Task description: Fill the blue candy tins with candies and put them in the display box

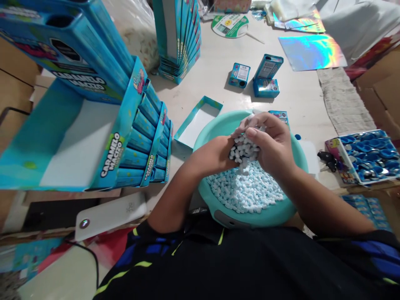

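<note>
Moderate indoor light, apparently from above. Pale tabletop point(215, 89) bright, soft shadows left of small blue boxes point(240, 75). Rainbow glare across holographic sheet point(312, 51). White pieces point(245, 149) between left hand point(220, 152) and right hand point(276, 143) greyed by shade. Dark shirt point(250, 266) swallows detail. Wide-lens distortion at edges — left cartons point(78, 54) stretched, fine print soft.

Under hands point(276, 143): basin point(265, 219), pellets point(243, 191) in it. Fwd-L, btwn hands & display boxes point(143, 129): tray point(200, 123). Past hands, on tabletop point(231, 98): small boxes point(240, 75). Far R: carton point(333, 148) w/ plastic pcs point(371, 152).
</note>
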`<state>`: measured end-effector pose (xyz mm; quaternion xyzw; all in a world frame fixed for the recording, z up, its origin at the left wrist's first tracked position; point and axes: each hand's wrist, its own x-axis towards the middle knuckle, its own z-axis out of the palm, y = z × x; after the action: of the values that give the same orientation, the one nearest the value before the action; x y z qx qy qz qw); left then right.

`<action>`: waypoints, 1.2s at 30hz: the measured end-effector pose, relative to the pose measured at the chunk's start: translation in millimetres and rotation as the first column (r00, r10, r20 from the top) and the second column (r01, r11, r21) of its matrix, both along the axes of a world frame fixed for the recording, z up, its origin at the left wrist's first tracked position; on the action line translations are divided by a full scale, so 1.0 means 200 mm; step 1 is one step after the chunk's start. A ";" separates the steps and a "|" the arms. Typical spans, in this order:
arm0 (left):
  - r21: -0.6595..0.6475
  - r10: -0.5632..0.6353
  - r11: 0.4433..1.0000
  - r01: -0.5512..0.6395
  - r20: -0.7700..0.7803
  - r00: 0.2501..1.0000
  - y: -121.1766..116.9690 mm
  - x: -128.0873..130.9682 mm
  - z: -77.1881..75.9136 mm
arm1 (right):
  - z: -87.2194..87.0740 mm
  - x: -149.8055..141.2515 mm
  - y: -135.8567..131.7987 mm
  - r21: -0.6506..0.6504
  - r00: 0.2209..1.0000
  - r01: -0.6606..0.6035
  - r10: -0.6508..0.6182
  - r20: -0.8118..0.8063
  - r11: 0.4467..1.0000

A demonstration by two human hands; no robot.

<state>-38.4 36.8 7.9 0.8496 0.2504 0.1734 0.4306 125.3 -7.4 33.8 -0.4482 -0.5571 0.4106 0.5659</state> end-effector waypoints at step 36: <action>0.048 0.265 0.963 -0.266 0.031 0.964 0.00 -0.03 0.03 | -0.01 0.17 -0.02 0.108 0.730 0.039 -0.102 0.676 0.993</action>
<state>-43.7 35.8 13.0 0.8171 0.3521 0.2463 0.3843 158.8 -11.6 32.7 -0.5631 -0.7252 0.1722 0.3568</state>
